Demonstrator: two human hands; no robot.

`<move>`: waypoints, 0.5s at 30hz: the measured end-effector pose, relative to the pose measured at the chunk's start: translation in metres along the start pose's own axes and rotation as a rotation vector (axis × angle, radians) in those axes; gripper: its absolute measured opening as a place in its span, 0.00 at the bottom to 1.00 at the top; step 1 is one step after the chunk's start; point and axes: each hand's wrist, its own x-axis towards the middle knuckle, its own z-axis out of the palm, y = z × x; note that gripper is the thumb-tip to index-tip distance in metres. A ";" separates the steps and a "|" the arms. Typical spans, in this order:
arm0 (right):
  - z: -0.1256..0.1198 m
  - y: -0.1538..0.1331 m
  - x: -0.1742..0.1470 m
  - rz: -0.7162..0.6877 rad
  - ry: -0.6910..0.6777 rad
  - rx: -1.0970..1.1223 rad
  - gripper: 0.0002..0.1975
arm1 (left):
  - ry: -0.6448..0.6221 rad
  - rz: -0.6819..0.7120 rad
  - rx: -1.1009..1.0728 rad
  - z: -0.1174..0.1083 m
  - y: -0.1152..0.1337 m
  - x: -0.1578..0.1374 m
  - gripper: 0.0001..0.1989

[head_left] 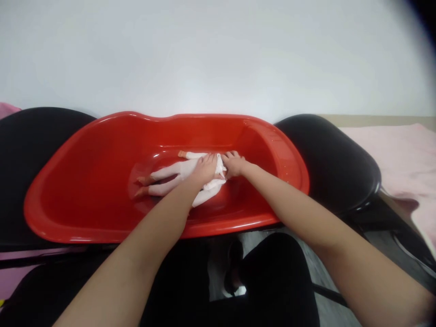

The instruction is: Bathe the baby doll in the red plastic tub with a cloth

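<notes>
A baby doll (166,171) in a white top and white leggings lies on its back in a red baby bathtub (85,200), with its bare feet toward the left. My left hand (207,168) rests on the doll's chest, fingers spread and thumb stretched toward the neck. At the neck and head end, my right hand (233,163) is curled around the doll, covering most of its head. White fabric (220,166) is bunched at the collar between both hands. One doll arm points to the far wall of the tub, the other toward me.
Black chairs stand under the tub's ends, one seat at the left (37,150) and another at the right (334,163). A pink cloth (402,159) lies at far right. Behind the tub rises a pale wall (218,54). My knees in black are just below the near rim.
</notes>
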 end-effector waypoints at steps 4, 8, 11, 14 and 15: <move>-0.003 0.001 -0.002 0.034 0.003 0.010 0.47 | 0.044 0.012 0.112 -0.006 -0.001 -0.004 0.28; -0.005 0.000 -0.003 0.059 -0.007 0.034 0.44 | 0.109 0.003 0.129 -0.016 -0.006 -0.003 0.19; -0.005 0.000 -0.003 0.038 -0.003 0.033 0.47 | 0.082 -0.015 0.068 -0.014 -0.010 0.000 0.22; -0.004 -0.001 -0.003 0.020 0.005 0.016 0.48 | 0.018 -0.042 0.034 -0.006 -0.010 0.001 0.39; -0.004 -0.001 -0.003 0.018 0.002 0.014 0.47 | 0.013 -0.042 0.037 -0.003 -0.009 0.001 0.42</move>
